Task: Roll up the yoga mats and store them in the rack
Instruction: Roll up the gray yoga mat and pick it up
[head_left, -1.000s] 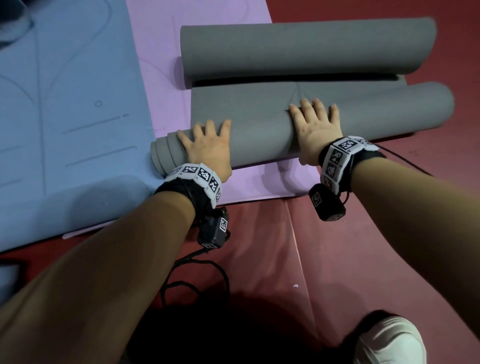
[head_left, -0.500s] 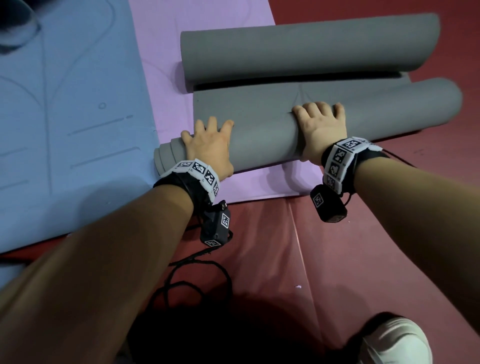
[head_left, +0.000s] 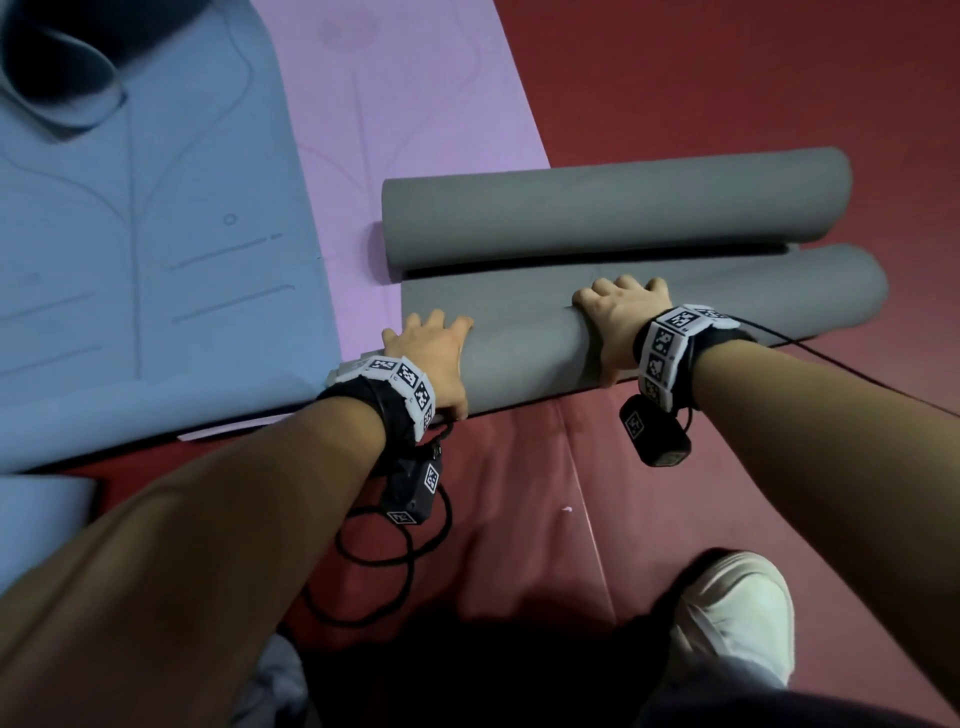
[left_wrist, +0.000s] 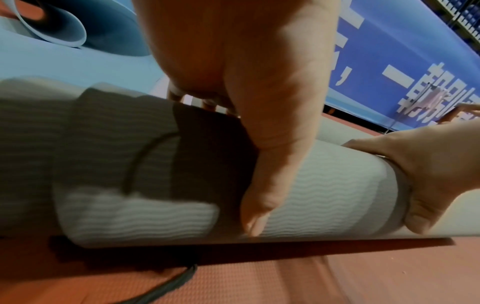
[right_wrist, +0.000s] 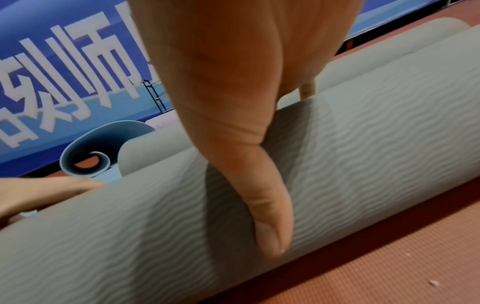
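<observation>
From the head view, a grey mat (head_left: 545, 358) lies on the red floor (head_left: 727, 78), rolled from both ends into two smooth foam cylinders lying side by side, with only a thin strip of flat mat between them. The left hand (head_left: 431, 358) sits on the near roll's left end, fingers spread over the top and thumb down the near side. The right hand (head_left: 618, 322) grips mid-roll, fingers curled over the crest. A flat pink mat (head_left: 395, 130) and a blue mat (head_left: 156, 234) lie to the left.

The left wrist view shows wavy ribbing embossed on the grey mat (left_wrist: 311, 195); the left hand (left_wrist: 246, 82) wraps it, thumb pressed downward.

The right wrist view shows the right hand (right_wrist: 228, 102) clasping the ribbed grey mat (right_wrist: 376, 154), with the blue mat's (right_wrist: 103, 144) end curled in a loose spiral beyond.
</observation>
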